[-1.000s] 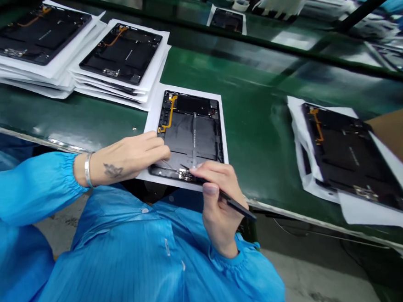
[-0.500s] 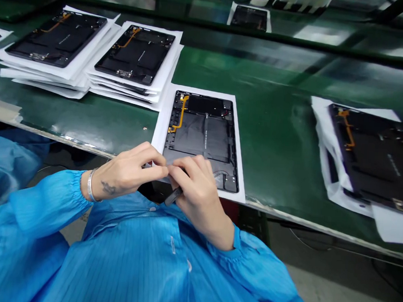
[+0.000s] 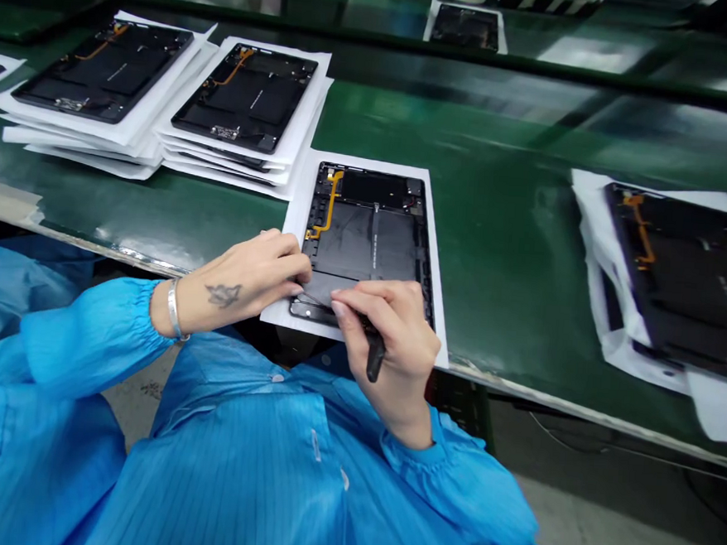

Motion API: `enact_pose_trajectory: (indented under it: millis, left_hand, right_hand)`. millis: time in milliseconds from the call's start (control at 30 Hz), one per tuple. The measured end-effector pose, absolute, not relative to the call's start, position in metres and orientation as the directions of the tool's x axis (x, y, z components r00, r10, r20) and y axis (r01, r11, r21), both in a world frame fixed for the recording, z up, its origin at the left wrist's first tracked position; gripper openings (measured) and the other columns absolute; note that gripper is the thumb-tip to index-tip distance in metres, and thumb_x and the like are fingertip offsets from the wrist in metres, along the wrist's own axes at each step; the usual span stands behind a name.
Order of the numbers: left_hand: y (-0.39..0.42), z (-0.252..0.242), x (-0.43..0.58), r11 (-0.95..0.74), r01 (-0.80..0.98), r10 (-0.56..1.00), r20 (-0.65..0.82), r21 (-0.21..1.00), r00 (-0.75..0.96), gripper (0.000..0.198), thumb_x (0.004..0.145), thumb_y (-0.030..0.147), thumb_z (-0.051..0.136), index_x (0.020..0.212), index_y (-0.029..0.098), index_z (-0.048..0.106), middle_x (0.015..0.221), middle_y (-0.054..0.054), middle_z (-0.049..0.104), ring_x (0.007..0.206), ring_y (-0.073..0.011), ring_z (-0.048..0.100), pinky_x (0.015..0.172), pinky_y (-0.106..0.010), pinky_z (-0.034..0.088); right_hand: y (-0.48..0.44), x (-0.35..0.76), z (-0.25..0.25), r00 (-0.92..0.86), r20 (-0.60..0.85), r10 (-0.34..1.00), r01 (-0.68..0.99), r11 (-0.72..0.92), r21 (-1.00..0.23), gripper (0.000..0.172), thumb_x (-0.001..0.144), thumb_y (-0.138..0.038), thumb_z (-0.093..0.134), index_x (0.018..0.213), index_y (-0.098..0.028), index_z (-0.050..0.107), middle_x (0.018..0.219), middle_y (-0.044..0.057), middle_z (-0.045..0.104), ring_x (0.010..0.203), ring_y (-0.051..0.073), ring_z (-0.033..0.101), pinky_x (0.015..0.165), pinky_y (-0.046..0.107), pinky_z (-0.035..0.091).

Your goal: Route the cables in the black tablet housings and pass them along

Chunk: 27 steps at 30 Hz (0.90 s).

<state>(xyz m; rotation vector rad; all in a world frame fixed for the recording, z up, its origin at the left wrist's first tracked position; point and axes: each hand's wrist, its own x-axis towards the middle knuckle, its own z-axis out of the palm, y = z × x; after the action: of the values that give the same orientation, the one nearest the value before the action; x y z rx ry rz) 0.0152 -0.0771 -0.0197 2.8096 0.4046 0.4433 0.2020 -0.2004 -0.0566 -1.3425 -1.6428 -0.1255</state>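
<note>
the right hand [image 3: 389,349] pinches a slim black tool [image 3: 375,358], its tip hidden beneath the fingers at the near end of a flat black tablet back housing [image 3: 366,239], which lies on a white paper sheet [image 3: 293,218] on the glossy green bench [image 3: 471,155]. the left hand [image 3: 244,279] curls at the housing's near edge; whether it clamps anything, i cannot tell. a thin orange flex strip [image 3: 329,204] already sits on the housing, and more black housings [image 3: 246,98] lie on stacked paper.

Tablet housings [image 3: 248,98] on green conveyor belt [image 3: 502,149]
</note>
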Motion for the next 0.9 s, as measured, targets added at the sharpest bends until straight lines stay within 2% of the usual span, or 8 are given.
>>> enact_pose_trajectory:
  millis: [167, 267, 333, 433, 567, 667, 767, 900]
  left_hand:
    - [-0.057, -0.006, 0.035, -0.926, 0.194, 0.201, -0.011, 0.323, 0.979, 0.008, 0.097, 0.015, 0.054, 0.089, 0.018, 0.057, 0.091, -0.004, 0.057, 0.083, -0.0182, 0.054, 0.073, -0.029, 0.042]
    - [-0.053, -0.004, 0.043, -0.944, 0.145, 0.130, -0.072, 0.297, 0.989, 0.011, 0.095, 0.012, 0.053, 0.086, 0.018, 0.054, 0.088, -0.004, 0.057, 0.080, -0.0181, 0.053, 0.071, -0.028, 0.041]
    - [-0.057, -0.005, 0.043, -0.959, 0.125, 0.124, -0.023, 0.254, 0.992, 0.011, 0.096, 0.011, 0.050, 0.088, 0.017, 0.053, 0.089, -0.004, 0.056, 0.079, -0.0183, 0.052, 0.070, -0.029, 0.040]
    - [-0.072, -0.011, 0.035, -0.974, 0.110, 0.140, 0.141, 0.199, 0.980, 0.012, 0.098, 0.008, 0.044, 0.093, 0.017, 0.051, 0.089, -0.004, 0.055, 0.078, -0.0179, 0.049, 0.070, -0.030, 0.041]
    - [-0.092, -0.020, 0.019, -0.981, 0.108, 0.157, 0.328, 0.162, 0.932, 0.017, 0.097, 0.001, 0.042, 0.099, 0.015, 0.052, 0.092, -0.005, 0.058, 0.084, -0.0176, 0.051, 0.075, -0.028, 0.045]
    - [-0.102, -0.025, 0.013, -0.972, 0.102, 0.183, 0.410, 0.213, 0.894, 0.018, 0.097, 0.000, 0.045, 0.102, 0.013, 0.055, 0.096, -0.007, 0.061, 0.090, -0.0176, 0.053, 0.079, -0.028, 0.048]
    - [-0.108, -0.029, 0.011, -0.950, 0.105, 0.239, 0.465, 0.294, 0.852, 0.014, 0.098, 0.003, 0.047, 0.100, 0.013, 0.056, 0.093, -0.006, 0.063, 0.088, -0.0163, 0.055, 0.080, -0.028, 0.049]
    - [-0.114, -0.034, 0.010, -0.862, 0.217, 0.462, 0.533, 0.458, 0.709, 0.007, 0.096, 0.008, 0.058, 0.101, 0.014, 0.060, 0.091, -0.003, 0.064, 0.085, -0.0122, 0.059, 0.078, -0.024, 0.049]
  right_hand:
    - [-0.200, 0.201, -0.058, 0.076, 0.716, 0.694, 0.798, 0.389, -0.461, 0.014, 0.090, -0.009, 0.066, 0.096, -0.021, 0.066, 0.087, 0.003, 0.066, 0.081, 0.017, 0.057, 0.073, 0.034, 0.048]
    - [-0.200, 0.201, -0.059, 0.077, 0.722, 0.687, 0.796, 0.394, -0.460, 0.013, 0.090, -0.009, 0.066, 0.096, -0.020, 0.067, 0.087, 0.004, 0.065, 0.082, 0.017, 0.056, 0.073, 0.034, 0.049]
    - [-0.199, 0.202, -0.060, 0.075, 0.724, 0.686, 0.793, 0.399, -0.460, 0.013, 0.090, -0.009, 0.066, 0.096, -0.020, 0.067, 0.088, 0.005, 0.065, 0.083, 0.018, 0.055, 0.073, 0.034, 0.049]
    - [-0.199, 0.202, -0.060, 0.050, 0.715, 0.698, 0.788, 0.412, -0.458, 0.011, 0.091, -0.009, 0.065, 0.098, -0.018, 0.068, 0.090, 0.006, 0.065, 0.084, 0.018, 0.054, 0.074, 0.033, 0.048]
    - [-0.198, 0.203, -0.058, -0.057, 0.632, 0.773, 0.779, 0.430, -0.457, 0.019, 0.091, -0.005, 0.061, 0.104, -0.016, 0.068, 0.096, 0.008, 0.067, 0.088, 0.020, 0.052, 0.075, 0.035, 0.046]
    - [-0.197, 0.201, -0.057, -0.146, 0.551, 0.822, 0.793, 0.430, -0.432, 0.021, 0.089, -0.001, 0.058, 0.099, -0.017, 0.068, 0.096, 0.006, 0.067, 0.087, 0.021, 0.048, 0.074, 0.036, 0.041]
    - [-0.195, 0.196, -0.057, -0.193, 0.555, 0.809, 0.825, 0.440, -0.355, 0.018, 0.087, -0.001, 0.058, 0.091, -0.017, 0.066, 0.092, 0.006, 0.067, 0.085, 0.021, 0.046, 0.071, 0.036, 0.036]
    - [-0.192, 0.192, -0.060, -0.168, 0.591, 0.789, 0.826, 0.440, -0.353, 0.016, 0.087, -0.002, 0.059, 0.086, -0.018, 0.065, 0.088, 0.005, 0.067, 0.083, 0.021, 0.045, 0.070, 0.036, 0.033]
